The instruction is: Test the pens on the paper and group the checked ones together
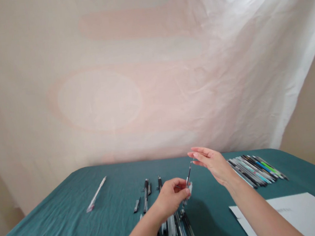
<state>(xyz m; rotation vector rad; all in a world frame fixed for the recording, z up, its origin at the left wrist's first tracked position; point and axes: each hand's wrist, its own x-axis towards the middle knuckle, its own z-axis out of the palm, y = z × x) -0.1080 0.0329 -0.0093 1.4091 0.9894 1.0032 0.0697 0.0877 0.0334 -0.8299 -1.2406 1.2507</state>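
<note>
My left hand (173, 195) is closed in a pinch around a slim pen (188, 174), which tilts up and to the right above the table. A clear, blurred part shows beside those fingertips. My right hand (210, 161) is at the pen's upper end, its fingers stretched out and apart; whether they touch the tip I cannot tell. Below my left hand lies a group of dark and clear pens (183, 231), partly covered by my forearm. Just left of it are more black pens (145, 196) and a short dark cap-like piece (137, 205).
A row of pens (257, 170), mostly black and grey with some blue and green, lies at the right. White paper sheets (306, 210) are at the front right. One pale pen (97, 194) rests alone on the left of the green tablecloth (59, 229). A light cloth (152, 76) hangs behind.
</note>
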